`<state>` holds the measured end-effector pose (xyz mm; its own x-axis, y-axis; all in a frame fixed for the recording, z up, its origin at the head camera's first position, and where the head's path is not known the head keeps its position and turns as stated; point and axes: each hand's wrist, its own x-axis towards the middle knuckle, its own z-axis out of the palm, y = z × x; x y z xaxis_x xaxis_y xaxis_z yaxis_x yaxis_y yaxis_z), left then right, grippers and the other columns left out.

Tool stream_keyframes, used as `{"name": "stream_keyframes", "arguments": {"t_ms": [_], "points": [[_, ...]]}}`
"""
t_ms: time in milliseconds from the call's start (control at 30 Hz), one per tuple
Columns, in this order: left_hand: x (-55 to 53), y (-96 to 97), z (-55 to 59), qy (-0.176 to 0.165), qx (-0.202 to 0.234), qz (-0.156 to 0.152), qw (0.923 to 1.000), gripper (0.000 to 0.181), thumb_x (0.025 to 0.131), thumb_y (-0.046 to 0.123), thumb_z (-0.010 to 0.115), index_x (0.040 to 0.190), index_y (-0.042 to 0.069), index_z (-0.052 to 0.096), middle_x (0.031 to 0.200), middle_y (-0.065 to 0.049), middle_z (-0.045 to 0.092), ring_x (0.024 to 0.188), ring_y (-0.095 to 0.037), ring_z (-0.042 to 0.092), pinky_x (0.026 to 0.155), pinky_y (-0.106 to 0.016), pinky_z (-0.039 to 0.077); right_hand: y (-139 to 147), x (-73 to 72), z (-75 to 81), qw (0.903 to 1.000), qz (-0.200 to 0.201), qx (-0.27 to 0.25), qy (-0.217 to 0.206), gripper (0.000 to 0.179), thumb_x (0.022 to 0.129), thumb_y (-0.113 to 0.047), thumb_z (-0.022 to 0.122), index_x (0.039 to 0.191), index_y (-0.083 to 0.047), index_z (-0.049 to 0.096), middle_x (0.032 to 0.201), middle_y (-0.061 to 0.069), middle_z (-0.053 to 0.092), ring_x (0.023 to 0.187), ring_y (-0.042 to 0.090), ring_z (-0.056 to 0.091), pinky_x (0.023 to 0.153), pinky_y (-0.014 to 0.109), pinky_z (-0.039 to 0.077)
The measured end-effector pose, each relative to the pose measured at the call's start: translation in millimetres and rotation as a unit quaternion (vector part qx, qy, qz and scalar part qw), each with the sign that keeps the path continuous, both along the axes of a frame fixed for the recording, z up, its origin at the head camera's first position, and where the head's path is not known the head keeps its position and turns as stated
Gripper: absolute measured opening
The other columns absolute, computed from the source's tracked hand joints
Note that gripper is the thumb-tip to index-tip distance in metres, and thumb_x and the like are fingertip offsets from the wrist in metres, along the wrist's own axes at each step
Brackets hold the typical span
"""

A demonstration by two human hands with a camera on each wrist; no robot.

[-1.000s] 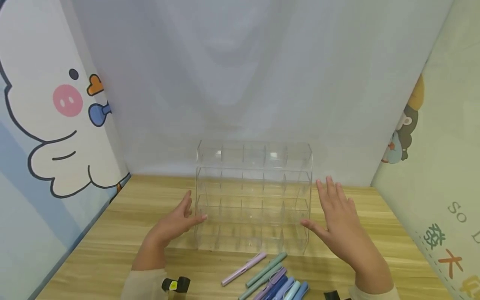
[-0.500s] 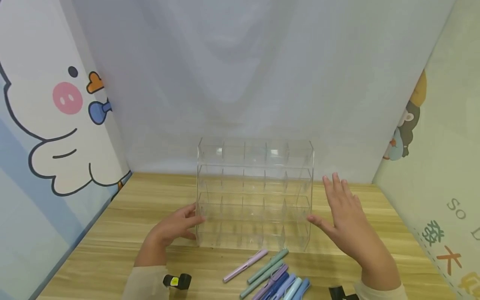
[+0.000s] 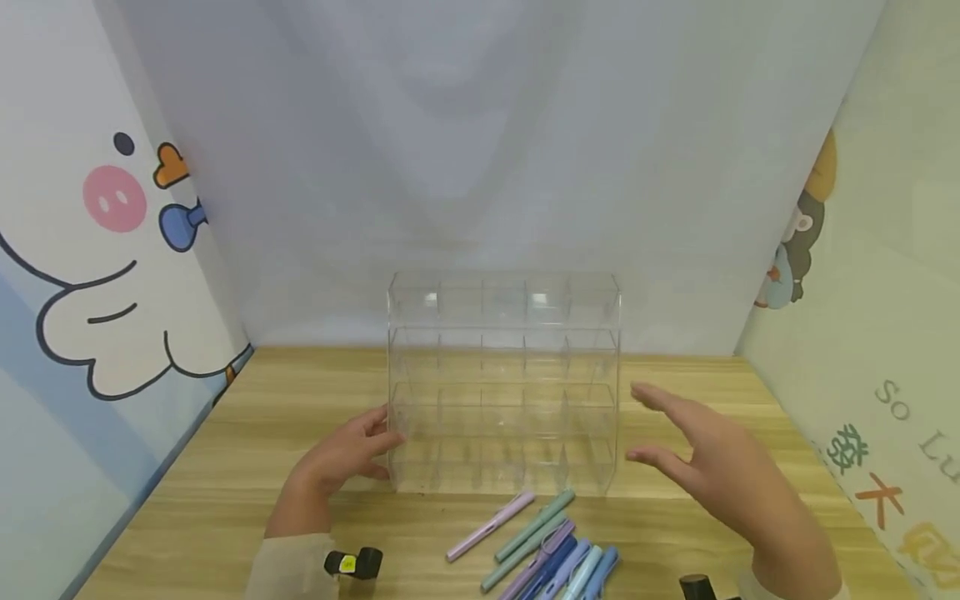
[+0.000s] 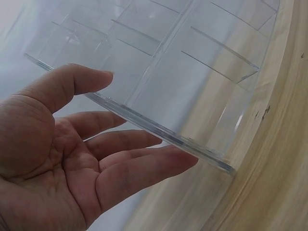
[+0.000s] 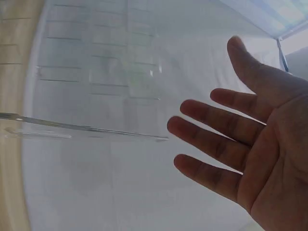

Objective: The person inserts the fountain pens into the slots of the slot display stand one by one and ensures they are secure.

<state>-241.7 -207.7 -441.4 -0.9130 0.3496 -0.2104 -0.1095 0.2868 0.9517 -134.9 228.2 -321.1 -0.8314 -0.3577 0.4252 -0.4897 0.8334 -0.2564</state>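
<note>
A clear acrylic rack with several tiers of compartments (image 3: 504, 408) stands upright on the wooden table. At its left side panel is my left hand (image 3: 341, 454), the thumb over the panel's front edge and the fingers along its outer face. The left wrist view shows this panel edge (image 4: 159, 134) held between thumb and fingers. My right hand (image 3: 723, 467) hovers just right of the rack, thumb and fingers apart. In the right wrist view the right hand's palm (image 5: 274, 168) holds nothing, its spread fingers near the rack's side edge (image 5: 86, 128).
Several pens lie in front of the rack: a pale pink one (image 3: 491, 527) apart at the left, then green (image 3: 535, 525), purple and blue ones (image 3: 600, 573) bunched together. A white curtain (image 3: 487, 167) hangs behind; printed panels (image 3: 862, 375) flank the table (image 3: 247, 433).
My left hand's fingers have closed in on the rack's side panel and stay there. My right hand has drawn away to the right, its fingers now tilted down toward the rack.
</note>
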Motion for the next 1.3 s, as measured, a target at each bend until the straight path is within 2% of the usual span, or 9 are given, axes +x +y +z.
{"name": "stream_keyframes", "arguments": {"t_ms": [67, 133, 233, 300, 433, 633, 833, 1167, 1300], "points": [[0.3, 0.3, -2.4, -0.001, 0.007, -0.003, 1.0, 0.086, 0.095, 0.038, 0.065, 0.159, 0.012, 0.014, 0.158, -0.023, 0.027, 0.127, -0.04, 0.052, 0.088, -0.045, 0.057, -3, 2.9, -10.6, 0.9991, 0.032, 0.028, -0.004, 0.061, 0.086, -0.043, 0.073, 0.14, -0.019, 0.055, 0.13, -0.001, 0.065, 0.116, 0.023, 0.064, 0.089, 0.045, 0.056], [-0.3, 0.7, -3.6, -0.004, 0.02, -0.01, 0.9997, 0.083, 0.096, 0.035, 0.064, 0.159, 0.014, 0.015, 0.156, -0.024, 0.031, 0.128, -0.041, 0.05, 0.087, -0.045, 0.058, -6, 4.3, -23.9, 0.9949, 0.06, 0.067, -0.045, 0.057, 0.088, -0.051, 0.067, 0.136, -0.02, 0.059, 0.128, -0.003, 0.065, 0.115, 0.02, 0.064, 0.09, 0.043, 0.056], [-0.7, 0.6, -3.1, -0.006, 0.031, -0.018, 0.9993, 0.076, 0.099, 0.028, 0.061, 0.159, 0.016, 0.017, 0.154, -0.023, 0.033, 0.132, -0.041, 0.046, 0.086, -0.046, 0.058, -6, 4.3, -47.2, 0.9809, 0.091, 0.127, -0.116, 0.058, 0.087, -0.057, 0.063, 0.131, -0.018, 0.062, 0.125, -0.003, 0.065, 0.111, 0.02, 0.065, 0.087, 0.041, 0.057], [-0.6, -0.2, -2.0, -0.005, 0.029, -0.02, 0.9994, 0.073, 0.099, 0.028, 0.06, 0.159, 0.017, 0.018, 0.154, -0.022, 0.034, 0.133, -0.041, 0.044, 0.086, -0.046, 0.058, -3, 2.8, -63.2, 0.9719, 0.109, 0.153, -0.142, 0.058, 0.085, -0.056, 0.067, 0.127, -0.015, 0.064, 0.12, -0.003, 0.066, 0.104, 0.018, 0.067, 0.081, 0.037, 0.058], [-0.8, -2.6, 0.5, 0.0, 0.026, -0.023, 0.9994, 0.077, 0.098, 0.032, 0.061, 0.159, 0.016, 0.017, 0.156, -0.023, 0.032, 0.136, -0.042, 0.04, 0.087, -0.046, 0.058, 4, -0.7, -87.3, 0.9632, 0.13, 0.184, -0.147, 0.055, 0.079, -0.051, 0.075, 0.118, -0.014, 0.068, 0.109, -0.006, 0.067, 0.093, 0.011, 0.067, 0.076, 0.031, 0.059], [-1.5, -2.7, 1.4, -0.002, 0.023, -0.028, 0.9994, 0.076, 0.099, 0.03, 0.061, 0.159, 0.016, 0.016, 0.156, -0.024, 0.03, 0.136, -0.042, 0.04, 0.086, -0.045, 0.058, 8, -5.3, -109.1, 0.9599, 0.14, 0.205, -0.13, 0.053, 0.077, -0.058, 0.072, 0.11, -0.017, 0.07, 0.098, -0.012, 0.061, 0.083, 0.003, 0.06, 0.073, 0.029, 0.057], [0.1, -1.9, 1.3, -0.004, 0.026, -0.033, 0.9991, 0.076, 0.1, 0.027, 0.059, 0.159, 0.014, 0.014, 0.156, -0.025, 0.03, 0.134, -0.044, 0.042, 0.087, -0.045, 0.058, 5, -7.4, -121.8, 0.9565, 0.165, 0.199, -0.134, 0.041, 0.078, -0.056, 0.073, 0.102, -0.023, 0.068, 0.089, -0.018, 0.051, 0.073, -0.005, 0.043, 0.066, 0.021, 0.05], [0.7, -2.0, 1.0, -0.004, 0.027, -0.029, 0.9992, 0.074, 0.1, 0.026, 0.058, 0.159, 0.014, 0.016, 0.154, -0.024, 0.034, 0.132, -0.042, 0.046, 0.088, -0.046, 0.058, 1, -12.4, -121.1, 0.9507, 0.196, 0.174, -0.165, 0.023, 0.079, -0.037, 0.078, 0.087, -0.027, 0.059, 0.084, -0.019, 0.045, 0.071, -0.005, 0.04, 0.061, 0.016, 0.044], [0.2, -1.7, -1.4, -0.001, 0.032, -0.03, 0.999, 0.073, 0.1, 0.026, 0.059, 0.159, 0.015, 0.017, 0.153, -0.024, 0.036, 0.13, -0.042, 0.048, 0.087, -0.046, 0.058, 5, -15.6, -114.9, 0.9433, 0.211, 0.131, -0.22, 0.021, 0.081, -0.032, 0.078, 0.083, -0.027, 0.058, 0.08, -0.022, 0.049, 0.068, -0.006, 0.043, 0.059, 0.014, 0.043]]}}
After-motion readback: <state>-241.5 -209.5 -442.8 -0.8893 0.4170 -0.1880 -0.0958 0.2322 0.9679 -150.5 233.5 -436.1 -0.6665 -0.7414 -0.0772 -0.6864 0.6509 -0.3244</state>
